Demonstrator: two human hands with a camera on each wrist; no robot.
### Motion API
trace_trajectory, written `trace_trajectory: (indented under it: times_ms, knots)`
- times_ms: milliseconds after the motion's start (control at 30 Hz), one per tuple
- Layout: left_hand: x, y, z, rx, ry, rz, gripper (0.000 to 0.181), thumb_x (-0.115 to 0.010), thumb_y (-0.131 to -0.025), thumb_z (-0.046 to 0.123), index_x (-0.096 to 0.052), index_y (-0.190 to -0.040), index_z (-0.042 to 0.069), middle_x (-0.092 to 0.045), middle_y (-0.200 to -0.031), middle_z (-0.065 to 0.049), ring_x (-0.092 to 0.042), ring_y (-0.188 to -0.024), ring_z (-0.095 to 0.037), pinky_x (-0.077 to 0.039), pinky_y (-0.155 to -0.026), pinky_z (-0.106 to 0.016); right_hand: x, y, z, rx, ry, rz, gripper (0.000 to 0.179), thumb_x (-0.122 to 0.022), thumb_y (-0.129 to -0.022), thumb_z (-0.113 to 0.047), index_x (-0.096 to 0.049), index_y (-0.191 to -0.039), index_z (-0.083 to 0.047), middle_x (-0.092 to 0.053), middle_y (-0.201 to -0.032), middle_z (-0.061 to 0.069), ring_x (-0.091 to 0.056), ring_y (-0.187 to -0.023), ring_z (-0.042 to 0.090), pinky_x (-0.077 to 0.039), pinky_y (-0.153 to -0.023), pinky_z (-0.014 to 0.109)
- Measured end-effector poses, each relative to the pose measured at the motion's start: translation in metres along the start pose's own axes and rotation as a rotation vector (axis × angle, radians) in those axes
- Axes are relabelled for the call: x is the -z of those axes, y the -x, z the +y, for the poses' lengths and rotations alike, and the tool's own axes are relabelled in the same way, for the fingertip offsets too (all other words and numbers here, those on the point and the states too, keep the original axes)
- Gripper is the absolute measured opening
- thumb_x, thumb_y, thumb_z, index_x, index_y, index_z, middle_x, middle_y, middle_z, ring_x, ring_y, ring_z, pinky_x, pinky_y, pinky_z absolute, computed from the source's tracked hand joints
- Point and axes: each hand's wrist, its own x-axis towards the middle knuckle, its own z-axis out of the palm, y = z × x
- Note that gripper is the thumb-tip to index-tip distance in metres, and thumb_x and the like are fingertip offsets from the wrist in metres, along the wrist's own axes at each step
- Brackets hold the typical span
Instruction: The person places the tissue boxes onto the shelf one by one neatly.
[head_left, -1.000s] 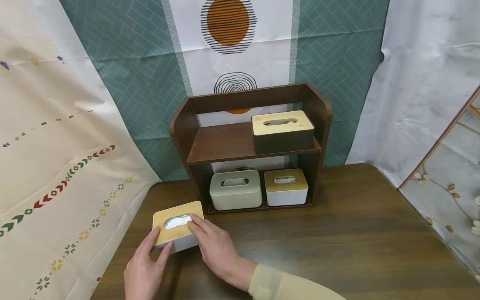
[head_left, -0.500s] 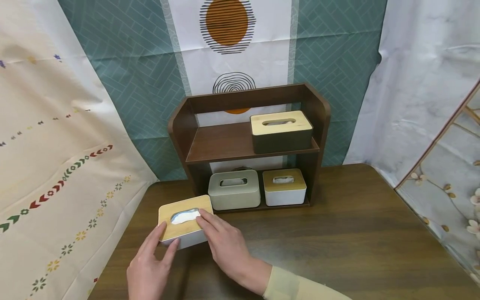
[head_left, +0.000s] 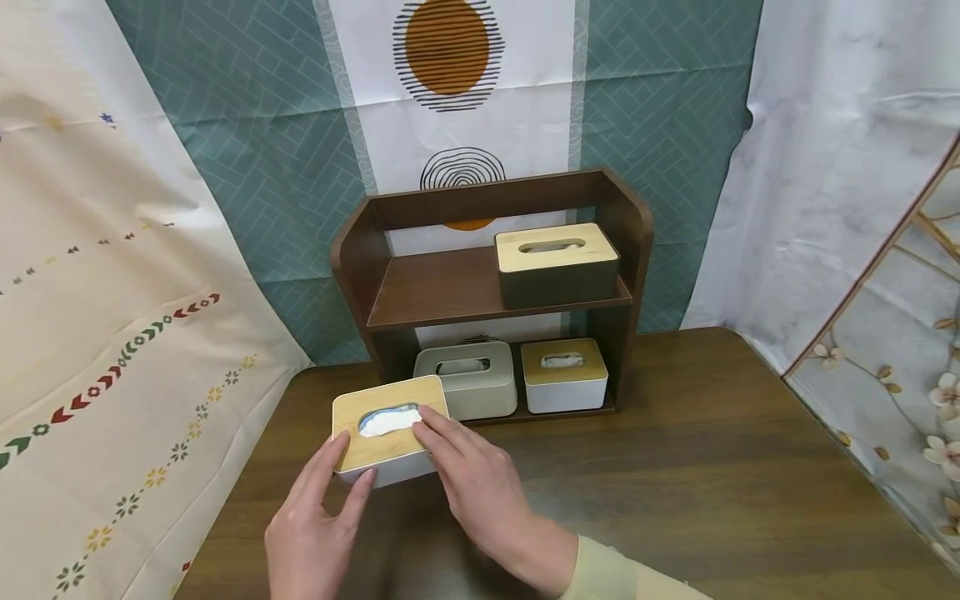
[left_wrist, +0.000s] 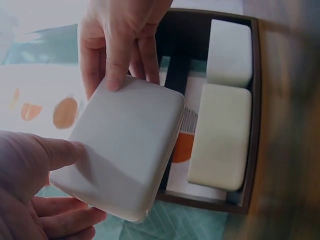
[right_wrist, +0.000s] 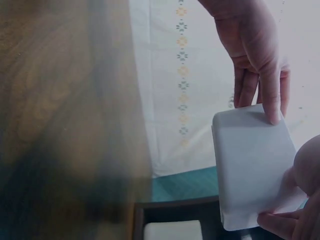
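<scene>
Both hands hold a white tissue box with a light wooden lid and an oval slot showing white tissue. At its left end the left hand grips it, thumb on the white side and fingers at the lid's edge. My right hand holds the right end, fingers on the lid near the slot. In the left wrist view the box's white side faces the camera, with a thumb pressed on it from each end. The box is raised above the table and partly covers a grey-beige tissue box behind it.
A dark brown two-tier shelf stands at the back of the wooden table. Its upper tier bears a black tissue box with a pale wooden lid at the right. On the lower tier, a smaller white tissue box sits beside the grey-beige one.
Both hands have carried the tissue box up and to the right, closer to the shelf. It now overlaps the grey-beige box in the head view. The grip looks the same.
</scene>
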Motion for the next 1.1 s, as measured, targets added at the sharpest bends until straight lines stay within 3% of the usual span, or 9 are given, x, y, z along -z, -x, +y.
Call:
trace_trajectory:
  times_ms: [133,233,367,500,633,767,900,1000,1100]
  knots:
    - [-0.001,-0.004,0.008,-0.010,0.014,-0.001,0.069,-0.100,-0.079,0.009,-0.074,-0.144,0.013,-0.074,-0.142,-0.010,-0.075,-0.121,-0.036,-0.051,-0.086,-0.044,0.011,-0.002,0.004,0.001,-0.010,0.015,0.053,-0.089,-0.092,-0.002,-0.073,-0.142,-0.011,-0.066,-0.154,0.003,-0.072,-0.128,0.019,-0.062,-0.096,0.033]
    - [-0.002,-0.009,0.014,-0.028,0.044,0.008,0.070,-0.100,-0.080,0.008,-0.074,-0.145,0.014,-0.074,-0.142,-0.010,-0.075,-0.122,-0.035,-0.052,-0.093,-0.025,0.019,-0.004,0.006,-0.006,-0.012,0.030,0.055,-0.089,-0.092,-0.001,-0.072,-0.143,-0.011,-0.066,-0.155,0.002,-0.073,-0.126,0.019,-0.063,-0.093,0.033]
    - [-0.003,-0.016,0.023,-0.066,0.095,0.028,0.071,-0.100,-0.079,0.006,-0.074,-0.145,0.013,-0.073,-0.143,-0.010,-0.074,-0.124,-0.036,-0.033,-0.104,-0.002,0.032,-0.008,0.009,-0.022,-0.009,0.054,0.054,-0.088,-0.093,-0.001,-0.073,-0.143,-0.012,-0.066,-0.154,0.001,-0.073,-0.127,0.019,-0.063,-0.092,0.034]
    - [-0.002,-0.024,0.034,-0.071,0.103,0.019,0.073,-0.100,-0.080,0.006,-0.072,-0.147,0.013,-0.072,-0.146,-0.010,-0.073,-0.127,-0.035,-0.051,-0.105,-0.024,0.044,-0.013,0.010,-0.039,-0.026,0.064,0.052,-0.085,-0.095,0.000,-0.072,-0.144,-0.011,-0.065,-0.156,0.001,-0.070,-0.132,0.020,-0.062,-0.097,0.036]
    - [-0.002,-0.031,0.042,-0.072,0.108,0.009,0.072,-0.100,-0.081,0.008,-0.072,-0.147,0.014,-0.070,-0.149,-0.008,-0.072,-0.129,-0.034,-0.056,-0.098,-0.045,0.053,-0.018,0.013,-0.043,-0.040,0.081,0.051,-0.084,-0.096,0.001,-0.072,-0.145,-0.011,-0.065,-0.156,0.001,-0.071,-0.131,0.021,-0.062,-0.098,0.037]
    - [-0.004,-0.037,0.046,-0.111,0.134,0.036,0.071,-0.099,-0.082,0.007,-0.072,-0.147,0.014,-0.071,-0.148,-0.008,-0.072,-0.130,-0.033,-0.052,-0.107,-0.029,0.060,-0.022,0.016,-0.031,-0.032,0.115,0.051,-0.085,-0.096,0.000,-0.072,-0.144,-0.011,-0.066,-0.155,0.002,-0.073,-0.127,0.022,-0.063,-0.096,0.037]
    - [-0.005,-0.044,0.050,-0.152,0.163,0.060,0.071,-0.099,-0.082,0.007,-0.072,-0.148,0.014,-0.072,-0.146,-0.008,-0.072,-0.129,-0.034,-0.034,-0.111,-0.007,0.067,-0.027,0.019,-0.011,-0.022,0.147,0.053,-0.086,-0.094,0.002,-0.072,-0.144,-0.010,-0.066,-0.155,0.003,-0.075,-0.124,0.023,-0.063,-0.095,0.037]
    - [-0.006,-0.051,0.055,-0.162,0.179,0.064,0.068,-0.097,-0.084,0.009,-0.072,-0.147,0.014,-0.072,-0.146,-0.007,-0.072,-0.129,-0.034,-0.040,-0.111,-0.012,0.071,-0.032,0.023,-0.004,-0.018,0.160,0.055,-0.086,-0.094,0.002,-0.071,-0.145,-0.009,-0.066,-0.155,0.004,-0.075,-0.125,0.024,-0.062,-0.098,0.039]
    - [-0.008,-0.059,0.060,-0.167,0.191,0.070,0.066,-0.097,-0.086,0.011,-0.073,-0.146,0.014,-0.072,-0.147,-0.006,-0.071,-0.130,-0.032,-0.052,-0.107,-0.030,0.076,-0.038,0.026,-0.009,-0.015,0.159,0.054,-0.085,-0.095,0.001,-0.071,-0.146,-0.009,-0.065,-0.156,0.004,-0.074,-0.127,0.024,-0.062,-0.098,0.040]
